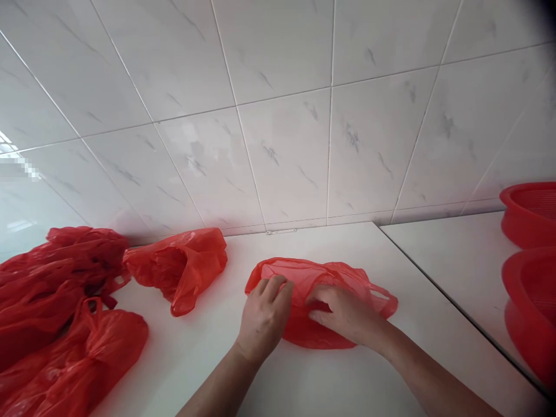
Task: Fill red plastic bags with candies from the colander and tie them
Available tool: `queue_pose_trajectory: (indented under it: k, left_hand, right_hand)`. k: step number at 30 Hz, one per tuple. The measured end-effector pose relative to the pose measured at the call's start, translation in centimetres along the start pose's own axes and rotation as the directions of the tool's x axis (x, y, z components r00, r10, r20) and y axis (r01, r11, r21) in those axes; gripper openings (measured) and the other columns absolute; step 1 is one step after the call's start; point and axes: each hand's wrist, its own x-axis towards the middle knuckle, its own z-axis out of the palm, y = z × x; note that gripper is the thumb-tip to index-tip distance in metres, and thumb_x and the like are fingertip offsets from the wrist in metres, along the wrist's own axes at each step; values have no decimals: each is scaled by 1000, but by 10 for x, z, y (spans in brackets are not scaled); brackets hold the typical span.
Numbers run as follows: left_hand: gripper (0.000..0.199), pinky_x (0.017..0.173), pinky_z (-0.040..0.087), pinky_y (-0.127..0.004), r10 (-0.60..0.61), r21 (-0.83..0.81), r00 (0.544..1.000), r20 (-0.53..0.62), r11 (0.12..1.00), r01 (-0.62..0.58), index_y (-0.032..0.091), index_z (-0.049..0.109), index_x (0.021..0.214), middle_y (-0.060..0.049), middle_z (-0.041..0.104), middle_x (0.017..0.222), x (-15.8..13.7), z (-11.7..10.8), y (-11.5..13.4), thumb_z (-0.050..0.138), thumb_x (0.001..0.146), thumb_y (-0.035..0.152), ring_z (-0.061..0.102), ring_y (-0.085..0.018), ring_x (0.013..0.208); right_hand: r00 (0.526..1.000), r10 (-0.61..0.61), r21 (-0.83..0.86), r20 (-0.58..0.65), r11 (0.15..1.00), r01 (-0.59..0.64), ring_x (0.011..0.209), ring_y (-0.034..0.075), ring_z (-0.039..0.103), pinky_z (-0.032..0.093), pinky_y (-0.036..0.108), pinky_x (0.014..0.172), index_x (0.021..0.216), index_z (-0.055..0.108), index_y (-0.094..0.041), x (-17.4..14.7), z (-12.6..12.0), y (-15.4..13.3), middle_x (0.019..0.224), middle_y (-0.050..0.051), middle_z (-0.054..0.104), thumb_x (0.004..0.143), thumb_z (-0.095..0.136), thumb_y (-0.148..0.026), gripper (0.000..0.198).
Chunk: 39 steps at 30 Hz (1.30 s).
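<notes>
A thin red plastic bag (313,336) lies spread on the white surface in front of me, with a loop handle at its right end. My left hand (264,310) is closed at the bag's left part, its fingers curled down onto the plastic. Over the middle of the same bag is my right hand (339,310). Its thumb and forefinger are curved, with a gap between them; its other fingers are mostly hidden. A pink-looking layer shows through the bag behind both hands.
A crumpled red bag (197,263) lies to the left. Beyond it are a heap of red bags (82,255) and a knotted red bag (115,341). Red plastic baskets (516,223) stand at far right, past a seam in the white surface (182,359). A tiled wall (286,145) rises behind.
</notes>
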Motion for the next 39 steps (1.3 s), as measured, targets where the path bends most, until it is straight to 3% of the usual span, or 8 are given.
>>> queue_pose_trajectory:
  k: [4,11,14,19,22,28,34,39]
  left_hand:
    - [24,88,46,-44,113,-121,978,174,988,-92,21,60,104,-8,61,119,-4,9,11,48,86,12,57,-24,101]
    - [32,98,40,-53,-74,-194,905,419,966,169,28,59,112,-6,62,117,-9,17,9,54,82,18,56,-26,109]
    - [33,94,45,-46,-44,-214,939,342,969,124,25,58,113,-5,63,117,-8,15,5,52,82,15,57,-24,106]
    - [28,85,48,-38,-2,-132,998,70,991,11,20,58,108,-8,63,117,-5,11,-2,44,87,9,57,-22,103]
    - [33,84,46,-39,-15,-39,998,60,999,17,22,58,106,-7,60,124,-4,9,-3,43,84,2,55,-24,108]
    - [30,97,37,-53,-227,-8,972,58,974,227,23,55,117,-12,47,138,-4,11,-5,51,87,19,39,-34,129]
    - [21,101,38,-46,-529,-381,848,-11,787,486,23,53,106,-9,52,126,-7,15,-21,51,88,34,46,-25,120]
    - [46,87,50,-37,-624,-638,697,353,385,667,27,45,122,-9,48,130,-10,19,-34,60,80,36,51,-24,114]
  right_hand:
    - [982,99,17,-161,995,-97,77,16,62,48,28,68,87,63,-28,6,-1,2,88,-3,66,88,46,-31,18]
    - [910,368,98,-189,929,-356,98,22,61,48,32,77,121,56,-23,13,-3,45,109,6,64,88,48,-37,37]
    - [932,318,80,-176,948,-309,103,22,60,49,30,73,116,60,-25,10,-2,45,117,6,62,89,47,-38,33]
    - [950,121,-183,-290,967,-179,65,16,61,38,25,49,78,59,-22,6,5,20,77,0,66,88,47,-28,17]
    - [949,-46,-308,-311,950,-55,54,13,52,34,24,47,66,50,-21,3,11,8,61,-3,57,89,44,-25,25]
    - [896,-36,-281,-442,955,-100,58,15,58,44,27,53,107,59,-22,2,16,9,69,-1,63,93,41,-35,26]
    - [837,204,-55,-508,962,-268,58,18,60,49,29,51,143,32,-18,8,10,23,66,-2,59,91,41,-39,56]
    - [830,112,-34,-546,987,-156,64,17,61,52,28,58,140,30,-19,6,8,23,84,1,63,90,47,-37,56]
